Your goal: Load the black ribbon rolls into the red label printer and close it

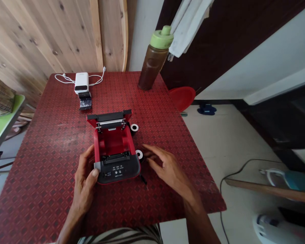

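A small red and black thermal printer [118,171] stands on the table in front of me with its lid [110,117] raised. Its red paper bay [113,140] shows no roll inside. My left hand [85,174] grips the printer's left front corner, thumb on top and fingers along the side. Beside the printer's right wall, a white paper roll with a dark core [139,155] lies close to the fingertips of my right hand [165,166]. That hand's fingers are apart and hold nothing visible. Farther back sits another white roll [134,127].
The red patterned table [58,135] holds a white device [81,81] with a cable and a dark strip in front of it. A brown bottle with a green lid [154,57] stands at the back right. A red stool [184,98] is beyond the right edge.
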